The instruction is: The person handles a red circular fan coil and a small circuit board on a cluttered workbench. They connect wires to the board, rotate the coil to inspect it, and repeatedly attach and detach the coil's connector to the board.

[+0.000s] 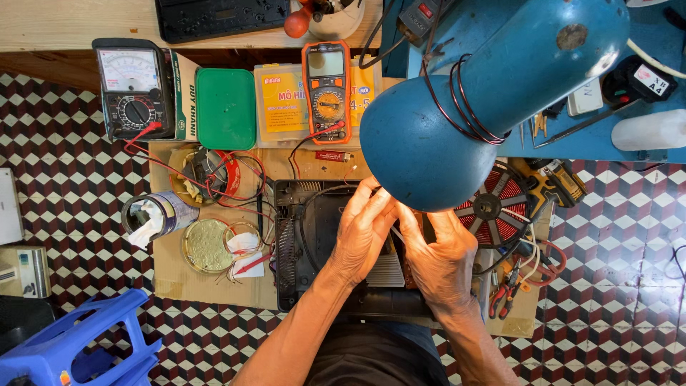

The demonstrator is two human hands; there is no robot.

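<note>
Left hand [363, 232] fingers pressed together, fingertips reaching to twelve o'clock, right hand [443, 257] loosely curled beside it, both over the open black appliance case [307, 243], perhaps pinching thin wires, blue lamp shade [471, 93] at one o'clock hiding the fingertips

Bare forearms, no sleeves, no rings — left hand [363, 232], right hand [443, 259] — dark trousers below.

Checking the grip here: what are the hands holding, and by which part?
Cannot be told: left hand and right hand meet over the open black appliance, fingertips hidden under the blue lamp.
</note>
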